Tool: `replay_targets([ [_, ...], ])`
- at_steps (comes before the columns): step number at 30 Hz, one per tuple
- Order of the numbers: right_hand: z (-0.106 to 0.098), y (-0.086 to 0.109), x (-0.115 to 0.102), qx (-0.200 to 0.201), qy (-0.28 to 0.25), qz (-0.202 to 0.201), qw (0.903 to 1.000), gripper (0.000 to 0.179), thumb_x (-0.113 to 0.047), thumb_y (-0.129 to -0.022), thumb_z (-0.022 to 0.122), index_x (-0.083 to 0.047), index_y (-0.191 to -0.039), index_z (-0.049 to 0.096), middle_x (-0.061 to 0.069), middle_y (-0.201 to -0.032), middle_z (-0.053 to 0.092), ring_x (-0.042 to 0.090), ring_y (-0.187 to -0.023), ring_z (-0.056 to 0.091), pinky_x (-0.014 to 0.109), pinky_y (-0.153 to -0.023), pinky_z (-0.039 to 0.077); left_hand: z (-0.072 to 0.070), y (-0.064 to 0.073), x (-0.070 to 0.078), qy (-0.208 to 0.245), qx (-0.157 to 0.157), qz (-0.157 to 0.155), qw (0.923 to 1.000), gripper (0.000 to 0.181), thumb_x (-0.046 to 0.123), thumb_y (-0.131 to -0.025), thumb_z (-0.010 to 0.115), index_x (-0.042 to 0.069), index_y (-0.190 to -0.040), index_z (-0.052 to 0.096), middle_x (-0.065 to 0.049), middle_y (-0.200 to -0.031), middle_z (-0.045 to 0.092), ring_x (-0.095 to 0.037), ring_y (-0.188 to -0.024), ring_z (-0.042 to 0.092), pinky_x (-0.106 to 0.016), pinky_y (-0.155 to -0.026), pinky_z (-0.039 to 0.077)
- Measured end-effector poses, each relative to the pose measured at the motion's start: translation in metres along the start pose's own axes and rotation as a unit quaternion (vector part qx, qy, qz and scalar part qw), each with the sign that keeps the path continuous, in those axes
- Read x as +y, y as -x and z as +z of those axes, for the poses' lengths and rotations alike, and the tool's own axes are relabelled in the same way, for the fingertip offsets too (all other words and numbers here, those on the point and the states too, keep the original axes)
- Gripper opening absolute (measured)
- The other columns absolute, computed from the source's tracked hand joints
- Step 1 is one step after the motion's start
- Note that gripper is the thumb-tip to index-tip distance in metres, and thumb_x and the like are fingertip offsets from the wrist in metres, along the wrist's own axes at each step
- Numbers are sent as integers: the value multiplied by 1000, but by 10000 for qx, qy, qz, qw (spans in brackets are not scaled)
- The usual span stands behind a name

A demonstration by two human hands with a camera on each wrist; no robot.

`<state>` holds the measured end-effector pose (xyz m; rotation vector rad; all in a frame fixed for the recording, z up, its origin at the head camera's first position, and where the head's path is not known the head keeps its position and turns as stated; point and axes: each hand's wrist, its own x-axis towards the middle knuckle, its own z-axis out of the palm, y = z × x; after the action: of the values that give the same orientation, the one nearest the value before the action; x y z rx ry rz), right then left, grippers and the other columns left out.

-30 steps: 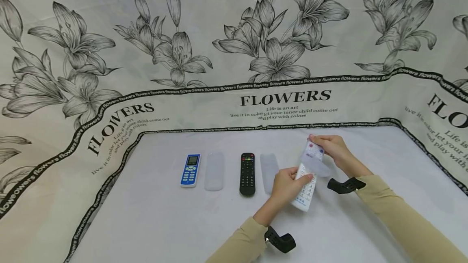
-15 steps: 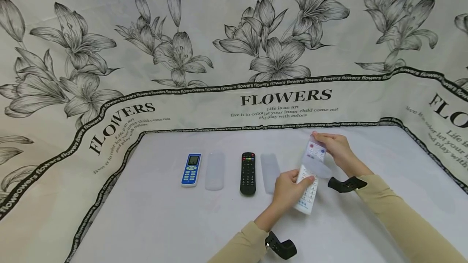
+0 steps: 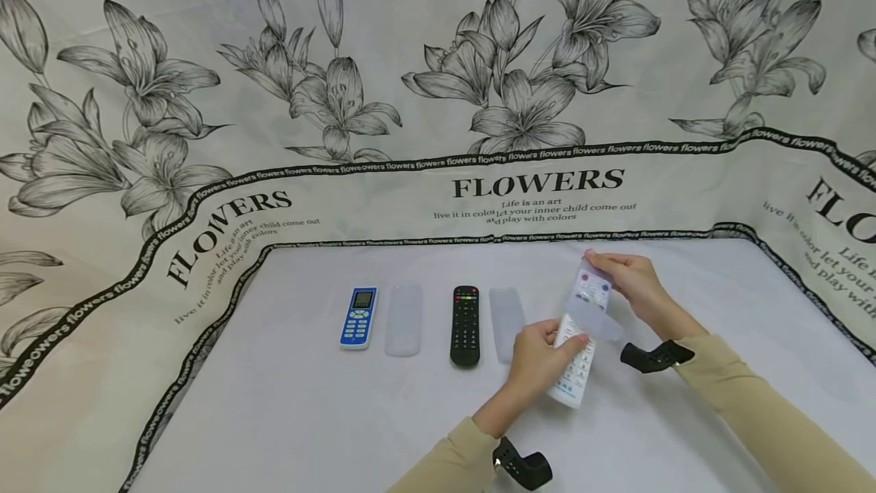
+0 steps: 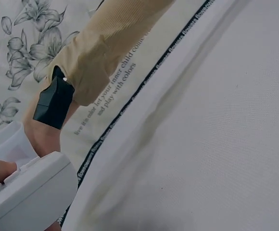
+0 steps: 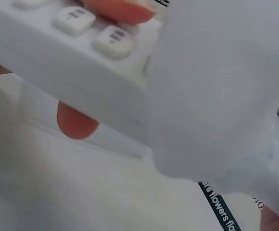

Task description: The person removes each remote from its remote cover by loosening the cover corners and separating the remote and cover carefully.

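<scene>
A white remote control [image 3: 573, 377] slants above the table, its lower half bare. Its upper part sits inside a translucent sleeve-like cover [image 3: 597, 319], whose loose flap bulges to the right. My left hand [image 3: 537, 356] grips the remote's middle, thumb on the buttons. At the far end, my right hand [image 3: 633, 280] pinches the cover's top corner. Up close in the right wrist view, the remote [image 5: 67, 82] runs into the cloudy cover [image 5: 216, 91], with a fingertip below. The left wrist view shows the remote's end [image 4: 38, 192] beside the cover [image 4: 9, 144].
Left of my hands lie a black remote [image 3: 465, 326] and a blue remote [image 3: 358, 318]. One translucent cover [image 3: 404, 322] lies between them, another translucent cover [image 3: 506, 322] beside my left hand. White cloth covers the table; a flower-printed curtain [image 3: 534, 196] borders its back.
The white remote has shifted slightly toward me in my left hand, while the cover's top end has moved a little up and right with my right hand. Both grips stay the same.
</scene>
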<state>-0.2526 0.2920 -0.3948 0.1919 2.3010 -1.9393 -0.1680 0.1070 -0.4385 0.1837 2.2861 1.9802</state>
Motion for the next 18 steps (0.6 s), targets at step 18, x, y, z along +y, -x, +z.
replay_targets([
  [18, 5, 11, 20, -1179, -2182, 892, 9646, 23, -37, -97, 53, -21, -112, 59, -16, -88, 68, -4, -85, 62, 14, -78, 52, 0, -10, -3, 583, 543, 251, 9965, 29, 15, -81, 75, -1, -105, 69, -12, -80, 75, -12, -61, 70, -19, -51, 54],
])
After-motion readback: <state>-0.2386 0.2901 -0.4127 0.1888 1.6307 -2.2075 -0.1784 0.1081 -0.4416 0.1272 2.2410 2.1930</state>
